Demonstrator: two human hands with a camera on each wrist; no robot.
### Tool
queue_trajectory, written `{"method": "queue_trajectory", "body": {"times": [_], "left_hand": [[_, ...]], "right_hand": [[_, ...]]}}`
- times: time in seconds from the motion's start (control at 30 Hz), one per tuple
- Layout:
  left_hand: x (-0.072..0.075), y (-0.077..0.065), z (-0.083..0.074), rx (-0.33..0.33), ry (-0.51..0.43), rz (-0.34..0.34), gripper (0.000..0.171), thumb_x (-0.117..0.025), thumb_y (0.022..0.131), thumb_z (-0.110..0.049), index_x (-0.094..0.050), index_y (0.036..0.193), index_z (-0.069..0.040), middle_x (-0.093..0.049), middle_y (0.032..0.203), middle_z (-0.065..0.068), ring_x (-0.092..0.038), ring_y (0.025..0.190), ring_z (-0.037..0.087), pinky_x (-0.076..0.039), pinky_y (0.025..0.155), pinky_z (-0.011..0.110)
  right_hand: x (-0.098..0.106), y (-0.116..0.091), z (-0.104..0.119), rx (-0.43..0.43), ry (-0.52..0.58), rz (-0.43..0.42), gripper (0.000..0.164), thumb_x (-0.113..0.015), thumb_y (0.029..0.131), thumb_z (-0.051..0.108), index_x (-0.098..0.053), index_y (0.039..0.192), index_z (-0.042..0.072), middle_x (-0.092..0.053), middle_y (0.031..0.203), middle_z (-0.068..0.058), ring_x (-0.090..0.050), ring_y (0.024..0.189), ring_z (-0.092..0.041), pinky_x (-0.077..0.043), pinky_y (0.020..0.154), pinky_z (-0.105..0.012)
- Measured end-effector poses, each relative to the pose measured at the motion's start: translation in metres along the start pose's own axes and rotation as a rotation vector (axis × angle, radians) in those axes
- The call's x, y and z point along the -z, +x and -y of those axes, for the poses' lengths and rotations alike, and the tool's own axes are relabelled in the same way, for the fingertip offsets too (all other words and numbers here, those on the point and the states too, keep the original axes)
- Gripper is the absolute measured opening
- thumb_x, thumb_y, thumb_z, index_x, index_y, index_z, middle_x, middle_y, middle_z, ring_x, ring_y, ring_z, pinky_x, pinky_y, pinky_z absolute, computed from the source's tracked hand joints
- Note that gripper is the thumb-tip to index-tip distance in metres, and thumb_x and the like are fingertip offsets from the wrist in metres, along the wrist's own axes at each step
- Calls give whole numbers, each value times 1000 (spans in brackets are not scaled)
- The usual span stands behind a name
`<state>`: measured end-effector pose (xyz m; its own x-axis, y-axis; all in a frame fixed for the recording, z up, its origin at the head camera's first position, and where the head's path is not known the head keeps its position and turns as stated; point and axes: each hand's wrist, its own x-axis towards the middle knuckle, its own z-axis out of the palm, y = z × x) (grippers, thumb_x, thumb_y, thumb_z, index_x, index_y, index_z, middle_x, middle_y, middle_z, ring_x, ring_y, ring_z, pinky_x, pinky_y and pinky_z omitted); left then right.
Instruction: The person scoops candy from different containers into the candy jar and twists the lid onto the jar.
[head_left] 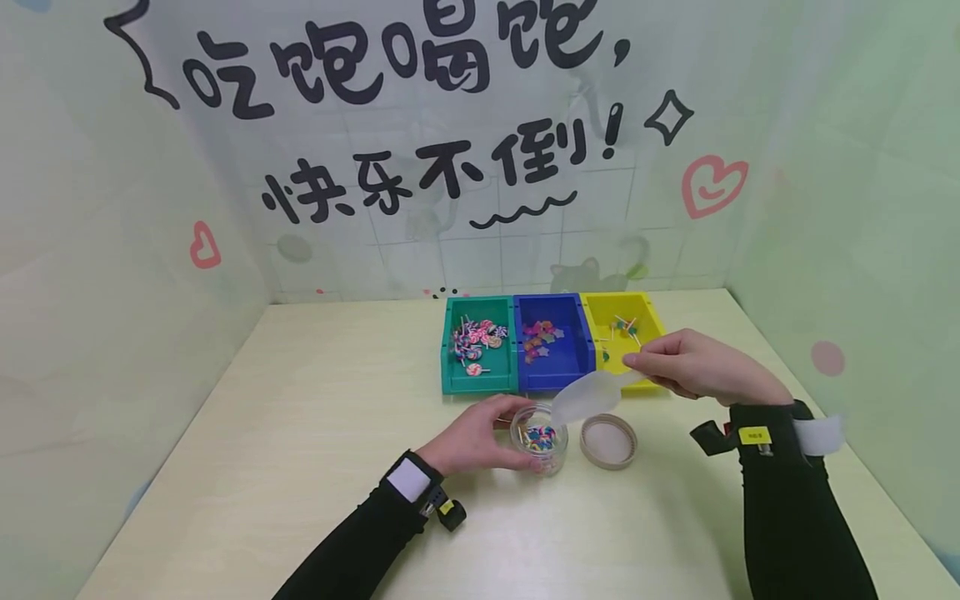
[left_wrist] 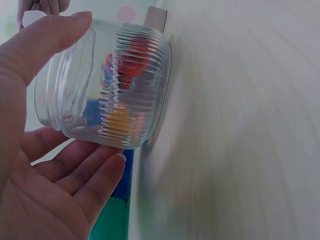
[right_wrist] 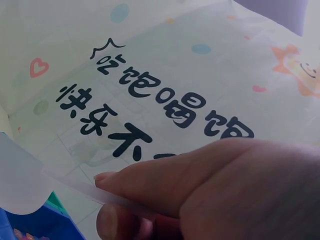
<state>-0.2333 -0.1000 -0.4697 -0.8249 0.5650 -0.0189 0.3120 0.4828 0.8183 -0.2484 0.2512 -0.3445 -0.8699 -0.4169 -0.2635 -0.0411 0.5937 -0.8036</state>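
My left hand (head_left: 480,437) holds a clear glass jar (left_wrist: 107,82) with ribbed sides, thumb on one side and fingers on the other. Small colourful pieces (head_left: 538,438) lie in its bottom. In my right hand (head_left: 697,367) is the handle of a translucent white scoop (head_left: 588,397), pinched between thumb and fingers. The scoop's bowl is tilted over the jar's open mouth. Seen from the right wrist, the thumb presses on top of the handle; whether anything is in the bowl cannot be made out.
A round lid (head_left: 608,442) lies right of the jar. Behind stand three joined trays: green (head_left: 495,383) with lollipop-like pieces, blue (head_left: 573,358) with star-shaped pieces, yellow (head_left: 615,304) with several small sticks. A printed cloth (head_left: 465,250) hangs behind the table.
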Motion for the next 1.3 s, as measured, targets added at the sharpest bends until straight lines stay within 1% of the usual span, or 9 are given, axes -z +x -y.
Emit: {"method": "queue_trajectory", "body": {"times": [0.23, 0.3, 0.43, 0.53, 0.73, 0.83, 1.0, 1.17, 1.3], "left_hand": [[-1, -1, 4, -3, -11, -7, 87, -99, 82, -37, -59, 156, -13, -67, 143, 3, -64, 136, 23, -53, 118, 43], [-1, -2, 4, 4, -30, -13, 89, -99, 82, -38, -58, 157, -13, -66, 146, 3, -63, 138, 24, -52, 120, 44], [5, -3, 2, 4, -68, -42, 86, -94, 88, -40, -55, 159, -10, -61, 154, 7, -60, 143, 28, -50, 123, 47], [12, -3, 0, -18, -81, -78, 79, -87, 95, -40, -55, 159, -7, -59, 159, 11, -59, 145, 32, -48, 124, 50], [28, -1, -1, -46, -71, -199, 64, -79, 102, -39, -60, 154, -7, -60, 156, 18, -60, 143, 38, -50, 121, 56], [34, -1, -1, -45, -62, -268, 59, -77, 104, -39, -62, 153, -9, -61, 154, 17, -61, 142, 38, -51, 120, 56], [45, 0, -1, -23, -80, -397, 54, -73, 107, -40, -63, 152, -12, -63, 150, 12, -60, 144, 35, -50, 121, 56], [54, 3, 3, 10, -104, -519, 57, -70, 108, -43, -61, 155, -11, -62, 149, 12, -59, 144, 36, -50, 121, 56], [61, 6, 5, 31, -119, -595, 56, -68, 110, -42, -60, 154, -9, -61, 150, 13, -60, 143, 36, -50, 121, 55]], "right_hand": [[0, 0, 1, -1, 10, 2, 41, -68, 110, 36, -63, 81, 7, -45, 67, -1, -36, 51, -13, -26, 50, -25], [0, 0, 1, 6, 19, -6, 41, -67, 110, 35, -63, 81, 6, -44, 67, -1, -35, 51, -13, -27, 50, -25], [3, -2, 1, 12, 42, -57, 40, -66, 111, 37, -65, 85, 7, -46, 69, 0, -37, 54, -12, -29, 51, -25], [4, -4, 1, 24, 67, -100, 39, -63, 113, 37, -65, 89, 7, -48, 70, -1, -40, 56, -13, -31, 52, -25], [5, -2, -1, 44, 117, -163, 39, -57, 115, 40, -63, 96, 7, -54, 75, -1, -48, 59, -15, -37, 52, -27], [5, -1, -1, 48, 154, -191, 39, -57, 115, 42, -63, 99, 7, -54, 75, -1, -51, 61, -16, -39, 53, -27], [5, 2, 2, 60, 188, -219, 38, -58, 115, 41, -64, 105, 5, -55, 76, 0, -54, 64, -15, -42, 56, -27], [2, 9, 5, 81, 183, -236, 37, -57, 116, 37, -67, 115, 1, -55, 77, 1, -53, 66, -13, -45, 58, -26], [0, 15, 8, 85, 188, -249, 38, -57, 116, 35, -68, 121, -2, -55, 78, 2, -53, 65, -11, -45, 57, -26]]}}
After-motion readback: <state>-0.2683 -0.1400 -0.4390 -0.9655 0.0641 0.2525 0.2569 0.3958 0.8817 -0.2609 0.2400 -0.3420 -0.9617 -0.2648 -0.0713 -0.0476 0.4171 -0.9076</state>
